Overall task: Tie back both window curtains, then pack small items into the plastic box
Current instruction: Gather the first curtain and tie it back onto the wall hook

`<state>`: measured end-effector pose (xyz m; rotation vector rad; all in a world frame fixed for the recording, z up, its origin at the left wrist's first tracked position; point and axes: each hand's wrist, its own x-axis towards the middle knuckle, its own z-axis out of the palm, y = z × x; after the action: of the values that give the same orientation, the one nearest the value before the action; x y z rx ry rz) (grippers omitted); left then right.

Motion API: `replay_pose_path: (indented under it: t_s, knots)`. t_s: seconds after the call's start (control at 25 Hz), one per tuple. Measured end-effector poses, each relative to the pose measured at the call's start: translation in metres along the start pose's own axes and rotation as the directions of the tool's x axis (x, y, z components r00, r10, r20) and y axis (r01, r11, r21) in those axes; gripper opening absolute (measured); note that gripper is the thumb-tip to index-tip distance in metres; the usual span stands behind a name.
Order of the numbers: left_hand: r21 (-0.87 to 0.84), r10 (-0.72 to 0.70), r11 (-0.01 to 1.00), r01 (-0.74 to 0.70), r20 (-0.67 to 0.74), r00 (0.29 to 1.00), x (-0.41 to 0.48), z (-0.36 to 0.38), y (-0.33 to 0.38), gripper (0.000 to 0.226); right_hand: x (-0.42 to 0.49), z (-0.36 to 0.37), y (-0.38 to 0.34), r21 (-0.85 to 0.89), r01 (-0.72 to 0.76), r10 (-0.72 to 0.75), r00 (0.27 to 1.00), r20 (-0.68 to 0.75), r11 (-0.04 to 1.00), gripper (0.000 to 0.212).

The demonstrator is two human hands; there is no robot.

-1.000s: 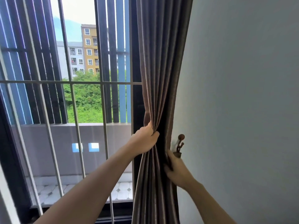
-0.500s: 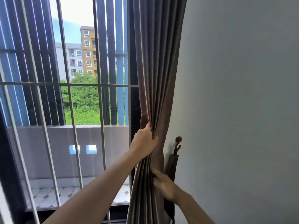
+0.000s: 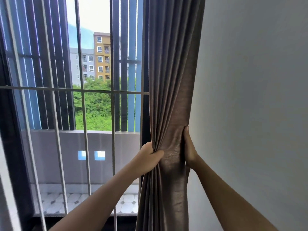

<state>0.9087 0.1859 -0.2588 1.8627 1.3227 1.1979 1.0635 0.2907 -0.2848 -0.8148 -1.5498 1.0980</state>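
Head camera, and your room to move is narrow: the brown-grey pleated fabric curtain [image 3: 173, 80] hangs bunched into a column, its right edge close against the plain pale painted wall [image 3: 250, 97], with only a thin gap there. To the curtain's left the grey metal window bars [image 3: 83, 105] run upright with one crossbar, and the dark window frame [image 3: 145, 114] stands just beside the folds.

Your left hand [image 3: 148, 157] is clenched on the curtain's left side, fingers curled into a fistful of pleats, at about mid-height of the visible fabric. Your right hand [image 3: 188, 147] lies edge-on against the curtain's right side, between fabric and wall, one digit straight up along the cloth. The rest of its fingers are hidden behind the curtain, so I cannot tell whether they curl round it.

Between your hands the cloth is squeezed tight and creased. Above, it fans wider in long straight folds; below, it drops loose out of frame.

Left of the curtain, beyond the bars: dark and blue vertical slats [image 3: 131, 64], a grey balcony parapet [image 3: 100, 139], a tiled balcony floor [image 3: 126, 204], green trees [image 3: 98, 105] and a yellow apartment block [image 3: 102, 55].
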Motion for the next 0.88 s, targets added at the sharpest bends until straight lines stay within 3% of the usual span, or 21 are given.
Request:
replay_pose_path:
  t_s: [0.12,0.4,0.64,0.88]
  knots:
    - [-0.037,0.027,0.999,-0.026,0.044,0.999,-0.001,-0.004,0.0,0.013,0.006,0.002,-0.001,0.072,-0.039,0.039,0.999,0.007,0.997,0.095]
    - [-0.05,0.026,0.998,-0.023,0.057,0.998,0.0,-0.004,0.002,0.024,0.005,0.004,-0.013,0.148,-0.057,0.062,0.998,-0.026,0.987,0.075]
    - [-0.006,0.001,1.0,-0.001,0.009,1.0,0.002,-0.006,0.001,0.021,0.004,0.007,-0.014,0.179,-0.095,0.098,0.995,-0.013,0.979,0.084]
    - [-0.018,-0.022,1.0,0.023,0.058,0.998,0.002,-0.012,-0.002,0.015,0.001,0.009,-0.02,0.102,-0.1,0.1,0.995,0.001,0.99,0.089]
